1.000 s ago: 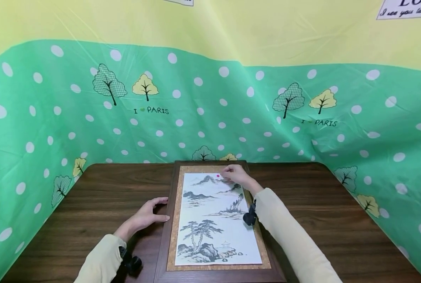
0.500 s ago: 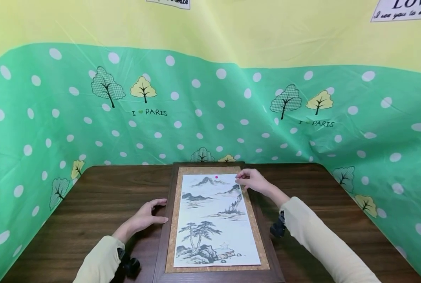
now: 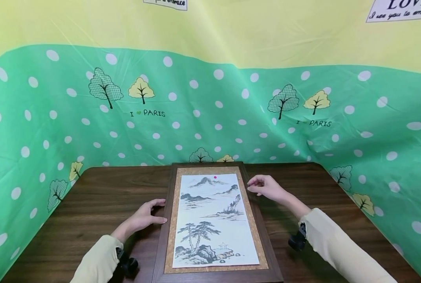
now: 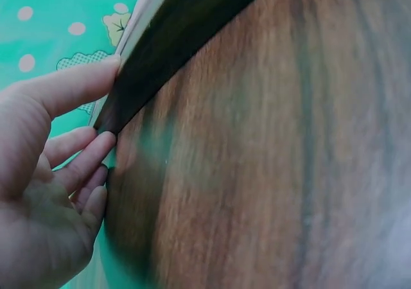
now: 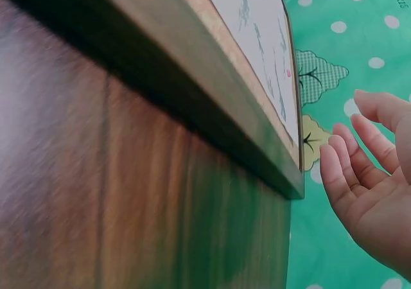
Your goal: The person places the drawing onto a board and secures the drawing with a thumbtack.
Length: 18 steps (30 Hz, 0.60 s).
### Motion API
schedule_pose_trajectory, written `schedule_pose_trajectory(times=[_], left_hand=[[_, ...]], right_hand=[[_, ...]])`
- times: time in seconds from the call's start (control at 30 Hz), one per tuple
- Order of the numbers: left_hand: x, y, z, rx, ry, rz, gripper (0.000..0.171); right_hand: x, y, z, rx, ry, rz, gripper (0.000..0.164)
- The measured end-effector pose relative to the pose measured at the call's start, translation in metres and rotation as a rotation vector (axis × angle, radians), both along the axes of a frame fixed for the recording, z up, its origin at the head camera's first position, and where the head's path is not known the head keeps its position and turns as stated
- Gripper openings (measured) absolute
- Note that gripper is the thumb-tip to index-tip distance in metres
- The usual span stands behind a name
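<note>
A sheet with an ink landscape painting (image 3: 210,204) lies on a cork board (image 3: 171,251) within a dark wooden frame (image 3: 161,247). Near the sheet's top edge shows a small pink round pin head (image 3: 215,177). My left hand (image 3: 140,218) rests its fingertips against the frame's left side, thumb and fingers spread. The left wrist view shows the thumb (image 4: 87,87) at the frame's edge and the other fingertips low against its side. My right hand (image 3: 268,188) hovers just right of the frame's upper right side, fingers loosely bent, holding nothing; its palm (image 5: 379,205) shows bare in the right wrist view.
The framed board lies on a dark wood-grain table (image 3: 101,184), reaching to its back edge. Behind and on both sides hangs a green and yellow printed cloth (image 3: 196,98). Dark wrist cameras sit at both sleeve cuffs.
My right hand has drawn back from the pink pin at the sheet's top, past the upper right corner, to beyond the frame's right side. The left hand stays at the frame.
</note>
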<state>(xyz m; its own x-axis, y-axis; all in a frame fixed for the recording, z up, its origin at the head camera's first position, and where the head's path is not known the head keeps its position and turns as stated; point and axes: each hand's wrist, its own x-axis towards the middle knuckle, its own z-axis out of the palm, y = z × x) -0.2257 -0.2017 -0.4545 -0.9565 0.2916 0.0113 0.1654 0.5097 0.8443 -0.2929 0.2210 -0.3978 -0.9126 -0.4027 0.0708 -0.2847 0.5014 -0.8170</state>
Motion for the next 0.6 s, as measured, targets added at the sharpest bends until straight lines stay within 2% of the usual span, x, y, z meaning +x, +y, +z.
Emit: schedule_pose_trajectory(times=[0.27, 0.6], left_hand=[[0.003, 0.004, 0.002, 0.018, -0.013, 0.046, 0.063], [0.004, 0.004, 0.002, 0.017, 0.050, 0.093, 0.062]], right_hand=[[0.008, 0.021, -0.008, -0.020, -0.013, -0.039, 0.027], [0.017, 0.041, -0.013, -0.005, -0.051, -0.069, 0.034]])
